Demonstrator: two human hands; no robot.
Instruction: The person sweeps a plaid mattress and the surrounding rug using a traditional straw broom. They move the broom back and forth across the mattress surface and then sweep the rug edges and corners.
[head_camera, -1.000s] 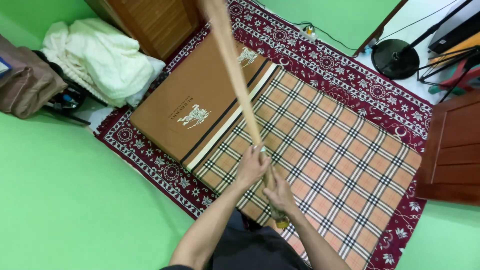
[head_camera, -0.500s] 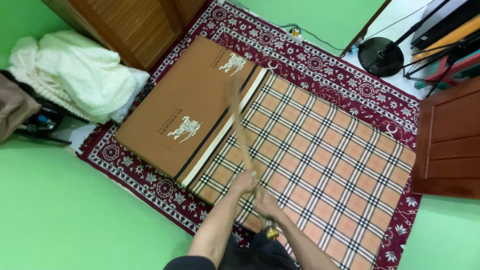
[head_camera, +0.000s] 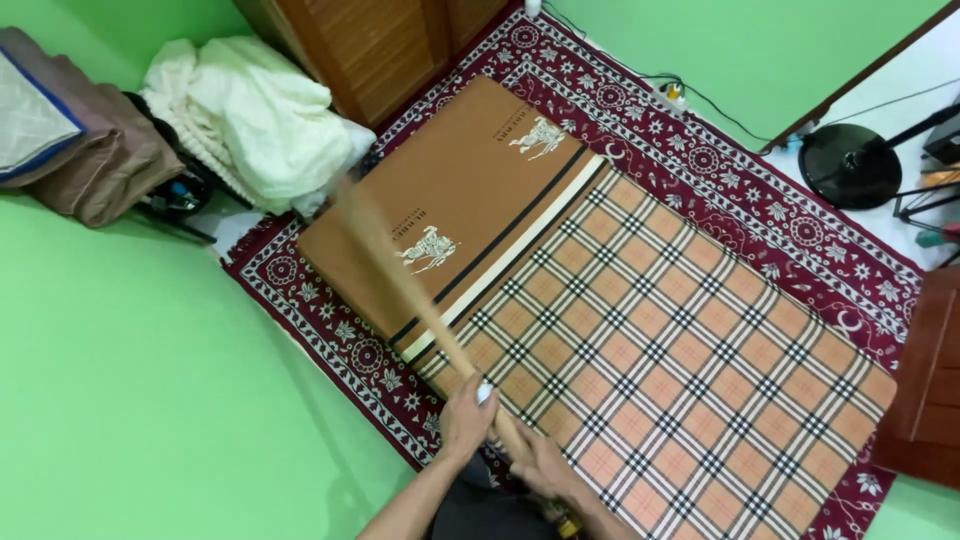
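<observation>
Both hands grip a long wooden stick (head_camera: 415, 300), the left hand (head_camera: 467, 420) higher on the shaft, the right hand (head_camera: 540, 465) lower, near its butt end. The stick is blurred and slants up to the left over the brown end of a mattress (head_camera: 640, 300), whose other part is plaid. The mattress lies on a dark red patterned rug (head_camera: 330, 340) on a green floor (head_camera: 130, 400). A cream blanket (head_camera: 255, 115) is heaped beside a wooden cabinet (head_camera: 390, 45). No containers are visible.
</observation>
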